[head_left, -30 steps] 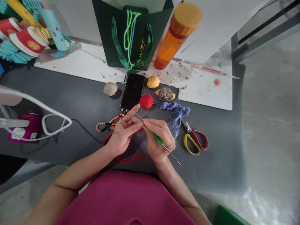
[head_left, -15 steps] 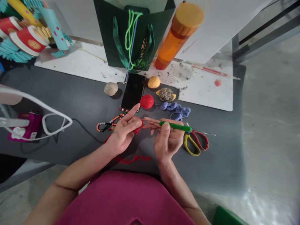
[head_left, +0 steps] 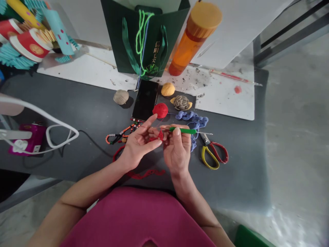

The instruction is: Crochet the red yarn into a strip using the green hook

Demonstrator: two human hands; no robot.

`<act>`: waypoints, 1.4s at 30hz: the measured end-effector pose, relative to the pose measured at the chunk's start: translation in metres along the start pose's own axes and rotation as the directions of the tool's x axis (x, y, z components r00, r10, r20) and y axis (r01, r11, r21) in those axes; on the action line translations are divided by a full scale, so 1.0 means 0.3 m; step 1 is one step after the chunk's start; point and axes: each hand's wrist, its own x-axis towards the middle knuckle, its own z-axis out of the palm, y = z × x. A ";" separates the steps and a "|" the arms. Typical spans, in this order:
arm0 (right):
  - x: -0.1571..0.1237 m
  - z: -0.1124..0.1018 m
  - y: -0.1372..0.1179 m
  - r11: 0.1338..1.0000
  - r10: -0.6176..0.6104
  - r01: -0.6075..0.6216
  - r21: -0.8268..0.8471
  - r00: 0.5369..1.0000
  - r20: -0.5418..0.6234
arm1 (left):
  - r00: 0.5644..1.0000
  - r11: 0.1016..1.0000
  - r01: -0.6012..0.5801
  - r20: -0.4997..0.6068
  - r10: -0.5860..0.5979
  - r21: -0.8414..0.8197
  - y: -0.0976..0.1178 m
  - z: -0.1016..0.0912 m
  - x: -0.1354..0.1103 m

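My left hand (head_left: 137, 145) pinches a small piece of red crochet work (head_left: 159, 135) between thumb and fingers, its index finger stretched up. In my right hand (head_left: 178, 151) is a crochet hook with a green handle (head_left: 185, 130), held nearly level, its tip at the red work. A red strip of crochet (head_left: 146, 174) trails on the table below my hands. Just beyond my fingers lies a red yarn ball (head_left: 160, 110), with a thin thread running toward my left hand. Blue crochet work (head_left: 194, 120) lies past my right hand, partly hidden by it.
Scissors (head_left: 214, 156) with yellow and red handles lie at right. Behind are a phone (head_left: 145, 99), yellow yarn ball (head_left: 168, 89), beige ball (head_left: 121, 97), crocheted flower (head_left: 181, 102), green paper bag (head_left: 113, 37) and orange bottle (head_left: 182, 51). A beaded string (head_left: 119, 134) and white cable (head_left: 61, 125) lie left.
My right hand has moved left with the hook, which now lies more level and closer to my left hand. The red work between the hands has shifted slightly right.
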 end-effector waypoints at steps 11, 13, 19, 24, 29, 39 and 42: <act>-0.017 -0.016 0.021 0.964 -0.159 0.164 -0.211 0.986 0.040 | 0.997 1.000 -0.007 -0.075 0.008 0.012 0.006 0.009 -0.001; -0.012 -0.017 0.025 0.970 -0.136 0.141 -0.198 0.990 0.042 | 0.998 1.000 0.013 -0.063 -0.013 0.003 0.005 0.006 -0.001; -0.001 -0.018 0.033 0.993 -0.063 0.065 -0.101 0.998 0.022 | 0.997 0.998 0.040 -0.066 -0.043 -0.051 0.000 -0.001 0.003; -0.003 -0.014 0.024 0.987 -0.094 0.099 -0.126 0.995 0.046 | 0.997 0.996 0.052 -0.061 -0.056 -0.071 -0.001 -0.001 0.006; -0.003 -0.010 0.014 0.981 -0.135 0.141 -0.132 0.989 0.052 | 0.995 0.996 0.057 -0.082 -0.063 -0.074 -0.002 0.007 0.003; 0.018 -0.010 0.021 0.999 0.036 -0.037 0.004 0.998 0.048 | 0.990 0.972 0.134 -0.024 -0.141 -0.192 -0.018 0.009 0.011; 0.024 -0.015 0.019 0.992 0.069 -0.076 0.101 0.995 0.066 | 0.989 0.971 0.141 -0.010 -0.145 -0.193 -0.022 0.007 0.013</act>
